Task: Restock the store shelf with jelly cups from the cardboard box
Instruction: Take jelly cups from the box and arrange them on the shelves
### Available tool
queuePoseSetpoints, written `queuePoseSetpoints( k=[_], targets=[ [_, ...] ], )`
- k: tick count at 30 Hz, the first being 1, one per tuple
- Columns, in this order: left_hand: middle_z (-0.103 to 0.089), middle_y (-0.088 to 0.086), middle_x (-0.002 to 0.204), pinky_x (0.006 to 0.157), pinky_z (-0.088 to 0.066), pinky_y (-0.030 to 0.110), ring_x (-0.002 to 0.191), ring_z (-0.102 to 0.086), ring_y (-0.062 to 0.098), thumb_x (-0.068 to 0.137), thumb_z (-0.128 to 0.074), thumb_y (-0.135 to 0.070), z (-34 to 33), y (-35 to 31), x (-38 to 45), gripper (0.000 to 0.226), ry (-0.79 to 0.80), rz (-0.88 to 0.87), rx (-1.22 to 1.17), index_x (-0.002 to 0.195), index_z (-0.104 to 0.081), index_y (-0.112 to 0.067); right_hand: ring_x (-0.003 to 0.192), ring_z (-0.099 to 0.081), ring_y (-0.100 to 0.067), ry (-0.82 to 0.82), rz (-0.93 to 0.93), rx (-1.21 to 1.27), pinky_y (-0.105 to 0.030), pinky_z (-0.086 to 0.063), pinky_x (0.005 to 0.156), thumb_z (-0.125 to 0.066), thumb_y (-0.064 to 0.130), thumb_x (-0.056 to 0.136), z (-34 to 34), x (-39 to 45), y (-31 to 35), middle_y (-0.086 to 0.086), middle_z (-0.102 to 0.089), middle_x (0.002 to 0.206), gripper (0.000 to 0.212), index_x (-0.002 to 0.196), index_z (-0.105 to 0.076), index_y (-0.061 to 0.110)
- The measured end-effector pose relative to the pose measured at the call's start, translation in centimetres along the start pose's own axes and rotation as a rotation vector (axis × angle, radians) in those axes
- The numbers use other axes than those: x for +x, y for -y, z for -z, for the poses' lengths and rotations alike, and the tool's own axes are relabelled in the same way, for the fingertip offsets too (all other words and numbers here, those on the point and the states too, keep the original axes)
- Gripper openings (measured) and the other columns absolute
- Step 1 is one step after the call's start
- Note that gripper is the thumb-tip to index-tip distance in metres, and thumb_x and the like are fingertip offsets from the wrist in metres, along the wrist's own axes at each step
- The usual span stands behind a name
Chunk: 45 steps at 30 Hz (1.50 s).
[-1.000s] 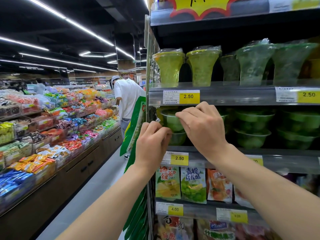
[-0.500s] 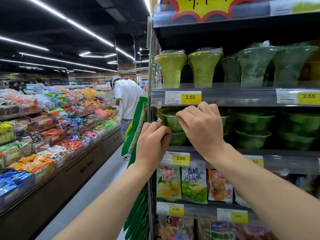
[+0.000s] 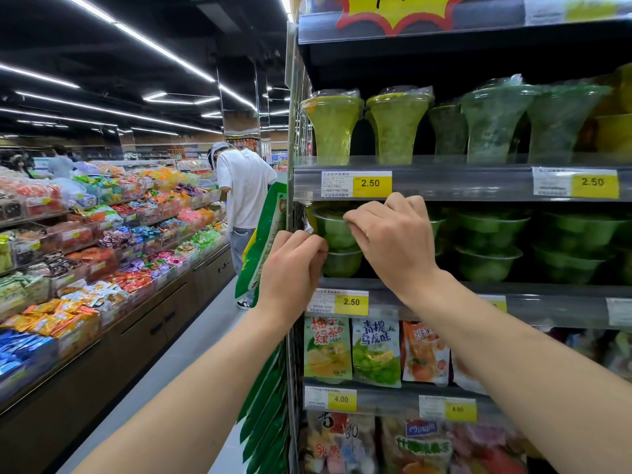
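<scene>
Both forearms reached up from six o'clock toward the store shelf. The left hand, at about nine o'clock of centre, had its fingers curled against the edge of the lower green jelly cup; whether its grip truly closed on the cup could not be told. The right hand, at centre, curled its fingers over the rim of the upper jelly cup, stacked on the first at the shelf's left end. More stacked cups stood at three o'clock. Tall green cups lined the shelf above, at twelve. Far off at ten o'clock, a person in a white shirt stood in the aisle.
</scene>
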<state>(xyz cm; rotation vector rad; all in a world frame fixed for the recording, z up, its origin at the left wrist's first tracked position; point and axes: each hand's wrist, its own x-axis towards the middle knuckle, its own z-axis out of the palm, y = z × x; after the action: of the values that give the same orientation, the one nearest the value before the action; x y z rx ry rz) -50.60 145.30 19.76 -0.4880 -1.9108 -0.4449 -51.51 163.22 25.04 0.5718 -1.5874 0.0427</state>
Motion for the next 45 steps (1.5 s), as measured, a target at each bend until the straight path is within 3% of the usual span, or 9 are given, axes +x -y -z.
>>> queuePoseSetpoints(
  k=[6,12,18,26,30,42,45],
  targets=[
    [-0.069,-0.001,0.088,0.063,-0.046,0.04,0.081,-0.048,0.024,0.089,-0.065,-0.004,0.5,0.5,0.1,0.01,0.015,0.046,0.018,0.086,-0.07,-0.012,0.069,-0.054,-0.021,0.041,0.008,-0.014,-0.036,-0.034,0.07,-0.065,0.018,0.091,0.2,0.2,-0.3,0.007,-0.072,0.076,0.015,0.082,-0.075,0.022],
    [-0.068,0.0,0.092,0.071,-0.047,0.035,0.086,-0.052,0.026,0.082,-0.073,-0.008,0.5,0.4,0.1,0.009,0.002,0.046,0.017,0.09,-0.072,-0.013,0.077,-0.057,-0.023,0.067,0.0,0.092,-0.038,-0.04,0.074,-0.063,0.021,0.09,1.5,-0.2,-0.4,0.006,-0.074,0.093,0.018,0.103,-0.074,0.019],
    [-0.062,0.0,0.085,0.066,-0.043,0.031,0.084,-0.047,0.023,0.082,-0.074,-0.011,-0.8,-1.6,-0.1,0.006,-0.041,0.006,0.006,0.088,-0.075,-0.014,0.082,-0.054,-0.023,0.075,-0.041,0.123,-0.035,-0.037,0.075,-0.063,0.019,0.091,3.0,-1.8,-2.4,0.007,-0.073,0.096,0.017,0.104,-0.074,0.018],
    [-0.065,0.002,0.087,0.068,-0.047,0.033,0.081,-0.059,0.027,0.086,-0.068,-0.012,-0.4,-0.9,0.1,0.007,-0.004,0.03,-0.031,0.087,-0.074,-0.011,0.101,-0.058,-0.026,0.068,0.045,0.051,-0.041,-0.038,0.09,-0.061,0.019,0.091,2.6,-1.9,-1.4,0.011,-0.07,0.116,0.029,0.119,-0.07,0.022],
    [-0.067,0.002,0.087,0.067,-0.049,0.034,0.078,-0.062,0.025,0.087,-0.065,-0.012,0.0,-0.5,0.2,0.009,0.012,0.009,-0.036,0.088,-0.074,-0.01,0.112,-0.054,-0.027,0.151,0.102,0.028,-0.044,-0.034,0.095,-0.058,0.02,0.091,2.1,-1.8,-0.2,0.009,-0.068,0.122,0.035,0.125,-0.067,0.024],
    [-0.072,0.001,0.093,0.079,-0.049,0.033,0.088,-0.064,0.025,0.077,-0.076,-0.012,0.9,0.0,0.3,0.013,0.038,0.097,-0.039,0.09,-0.075,-0.012,0.113,-0.056,-0.029,0.213,0.047,0.108,-0.044,-0.036,0.099,-0.059,0.024,0.084,2.8,-1.8,-0.7,0.004,-0.068,0.121,0.042,0.125,-0.067,0.018],
    [-0.072,0.001,0.096,0.083,-0.042,0.023,0.093,-0.063,0.022,0.076,-0.079,-0.013,1.5,-1.0,0.0,0.02,-0.005,0.117,-0.079,0.095,-0.075,-0.011,0.112,-0.056,-0.025,0.163,-0.028,0.187,-0.039,-0.038,0.099,-0.061,0.021,0.083,4.2,-2.2,-2.0,0.003,-0.069,0.118,0.039,0.121,-0.068,0.015]
  ],
)
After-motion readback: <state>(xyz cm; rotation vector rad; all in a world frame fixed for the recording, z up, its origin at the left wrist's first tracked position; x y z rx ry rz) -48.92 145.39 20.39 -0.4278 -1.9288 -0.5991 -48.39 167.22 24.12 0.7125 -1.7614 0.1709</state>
